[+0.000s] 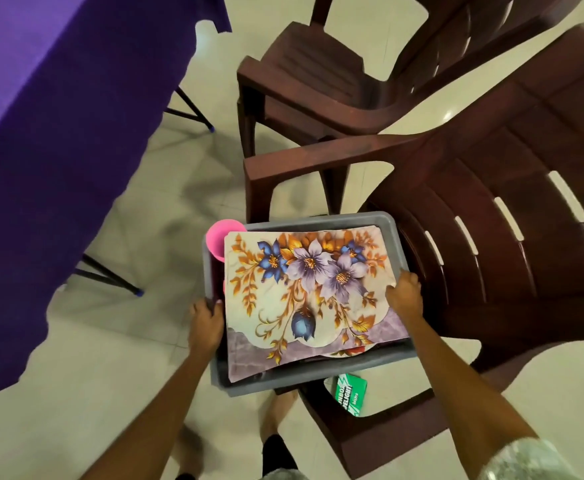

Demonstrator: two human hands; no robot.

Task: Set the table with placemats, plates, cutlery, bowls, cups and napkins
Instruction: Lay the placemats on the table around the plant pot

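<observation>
A grey plastic bin [392, 226] is held above the floor between the table and a chair. On top of its contents lie floral placemats [304, 289], stacked, with a purple one showing underneath. A pink cup [219, 239] sticks up at the bin's far left corner. My left hand [205, 320] grips the bin's left rim. My right hand [404, 296] grips the right rim, its fingers curled over the placemats' edge. What lies under the placemats is hidden.
The table with a purple cloth [41, 133] fills the left side, its black legs [117, 278] on the tiled floor. Two dark brown plastic chairs [491, 237] stand on the right. A green packet [349, 393] lies under the bin.
</observation>
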